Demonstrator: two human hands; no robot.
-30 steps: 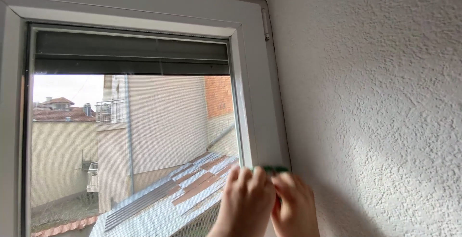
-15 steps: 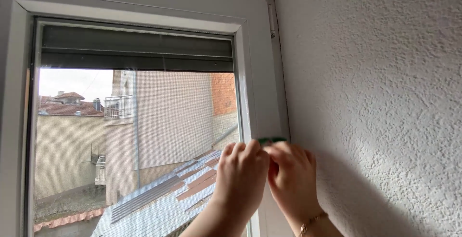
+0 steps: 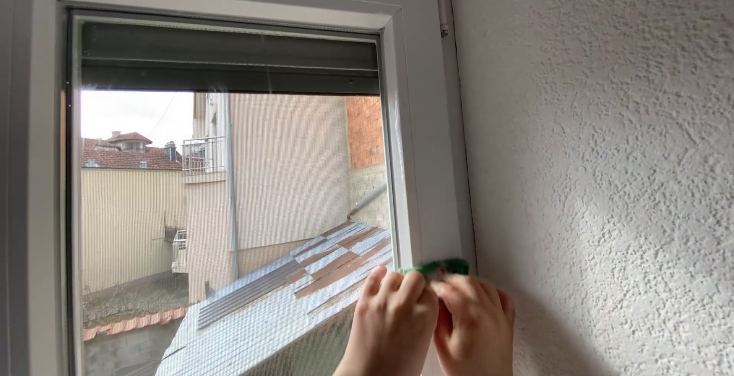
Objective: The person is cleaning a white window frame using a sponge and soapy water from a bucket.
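Note:
Both hands are raised against the right upright of a white window frame point(image 3: 428, 154). My left hand point(image 3: 394, 322) and my right hand point(image 3: 474, 326) press side by side on a green cloth point(image 3: 442, 267). Only the cloth's top edge shows above my fingertips; the rest is hidden behind the hands. The cloth lies flat on the frame, between the glass pane point(image 3: 229, 215) and the wall.
A rough white plaster wall point(image 3: 604, 170) fills the right side. A dark roller shutter point(image 3: 229, 59) hangs at the top of the pane. A small hinge point(image 3: 443, 30) sits at the frame's upper right. Houses and a metal roof show outside.
Both hands with the cloth rose along the frame half a second ago, then came back down. The view has shifted left and downward.

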